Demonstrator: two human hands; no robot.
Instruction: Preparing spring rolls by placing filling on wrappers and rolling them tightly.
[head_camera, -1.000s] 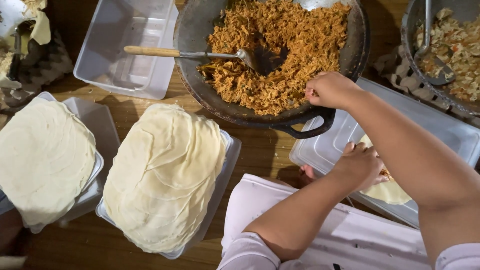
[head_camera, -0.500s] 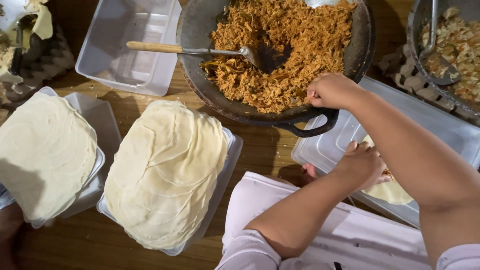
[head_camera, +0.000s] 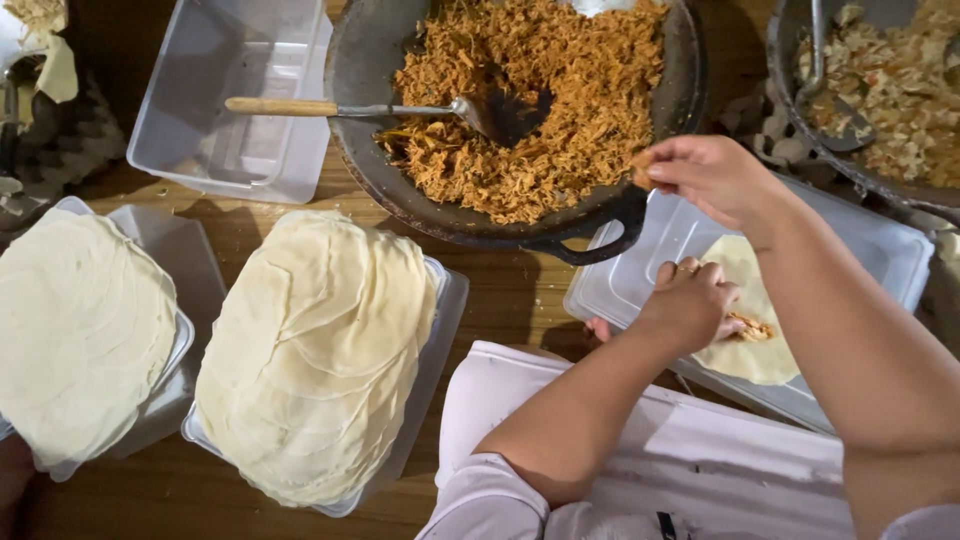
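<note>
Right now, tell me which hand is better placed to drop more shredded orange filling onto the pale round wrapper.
Right hand: it pinches filling beside the dark pan's rim, just above the pale round wrapper. The left hand rests on that wrapper, probably steadying it.

Two tall stacks of pale round dough wrappers (head_camera: 315, 355) (head_camera: 80, 335) are sitting in clear plastic trays near left. An empty clear plastic tub (head_camera: 235, 95) is lying far left, a dark pot of pale chopped filling (head_camera: 885, 85) far right.
</note>
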